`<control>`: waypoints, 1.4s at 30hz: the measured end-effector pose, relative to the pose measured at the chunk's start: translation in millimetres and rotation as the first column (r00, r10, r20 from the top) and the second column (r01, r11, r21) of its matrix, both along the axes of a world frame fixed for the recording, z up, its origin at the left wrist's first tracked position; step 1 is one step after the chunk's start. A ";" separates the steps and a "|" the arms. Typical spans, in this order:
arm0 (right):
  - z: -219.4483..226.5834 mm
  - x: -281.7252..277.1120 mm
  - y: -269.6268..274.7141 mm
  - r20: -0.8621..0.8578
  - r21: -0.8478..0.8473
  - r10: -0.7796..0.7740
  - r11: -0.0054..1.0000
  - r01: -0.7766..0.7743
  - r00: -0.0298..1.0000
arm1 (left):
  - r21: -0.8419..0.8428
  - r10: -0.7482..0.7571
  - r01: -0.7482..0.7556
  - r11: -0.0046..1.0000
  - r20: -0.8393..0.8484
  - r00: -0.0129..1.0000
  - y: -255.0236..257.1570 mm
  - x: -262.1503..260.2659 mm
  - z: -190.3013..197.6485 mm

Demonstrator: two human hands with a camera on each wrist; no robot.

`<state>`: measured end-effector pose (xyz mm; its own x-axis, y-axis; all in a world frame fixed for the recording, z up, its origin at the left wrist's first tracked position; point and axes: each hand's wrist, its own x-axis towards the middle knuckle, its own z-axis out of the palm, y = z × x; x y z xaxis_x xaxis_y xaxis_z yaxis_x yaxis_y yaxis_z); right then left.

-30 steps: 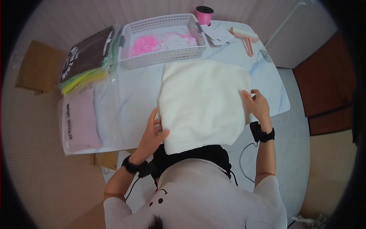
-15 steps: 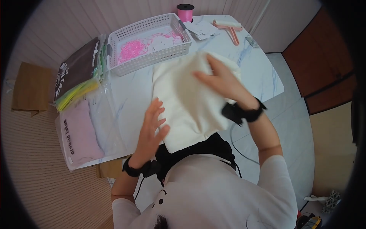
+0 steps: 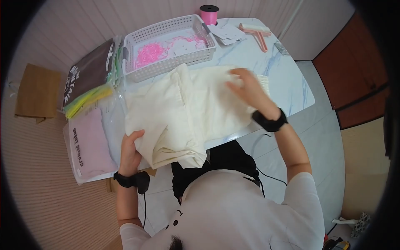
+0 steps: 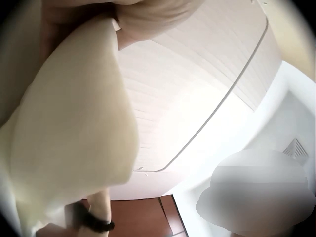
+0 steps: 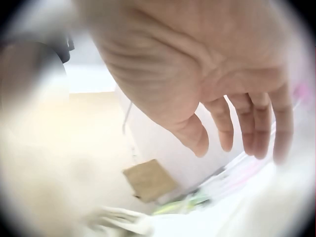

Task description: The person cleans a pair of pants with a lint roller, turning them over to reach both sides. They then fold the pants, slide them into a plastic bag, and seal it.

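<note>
A cream garment (image 3: 216, 104) lies partly unfolded across the front of the table, with a ribbed edge (image 3: 263, 84) at its right end. My left hand (image 3: 131, 154) grips its left side, thumb on top, where the cloth is lifted and bunched in loose folds. In the left wrist view the cloth (image 4: 79, 108) hangs from between thumb and fingers. Over the right half of the garment is my right hand (image 3: 249, 89), slightly blurred. The right wrist view shows this hand (image 5: 197, 74) with nothing in it, fingers loosely extended.
A white basket (image 3: 171, 62) with pink shreds stands at the back beside a pink ribbon spool (image 3: 209, 16). White cards (image 3: 227, 33) and a pink-handled squeegee-like tool (image 3: 259, 35) lie to the right. Bagged clothes (image 3: 89, 75) and a bagged pink garment (image 3: 91, 141) line the left edge.
My left hand has gone from beside the garment to gripping it, and a layer has been opened out to the left. My right hand has moved from the garment's right edge to above it.
</note>
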<state>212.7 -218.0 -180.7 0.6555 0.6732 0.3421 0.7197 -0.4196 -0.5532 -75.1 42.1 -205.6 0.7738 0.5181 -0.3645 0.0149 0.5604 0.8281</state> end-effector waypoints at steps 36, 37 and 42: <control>-32.9 136.9 -148.0 -0.247 -0.384 -0.480 0.846 0.370 0.842 | 0.952 0.054 0.288 -0.105 -0.284 0.957 -25.6 -17.8 39.2; -32.8 134.2 -146.5 -0.308 -0.364 -0.470 0.862 0.354 0.827 | 0.920 0.051 0.362 -0.150 -0.359 0.932 -48.0 -8.8 38.1; -23.6 125.1 -143.8 -0.348 -0.294 -0.441 0.889 0.351 0.827 | 0.818 0.214 0.543 -0.190 -0.505 0.836 -89.5 27.6 6.4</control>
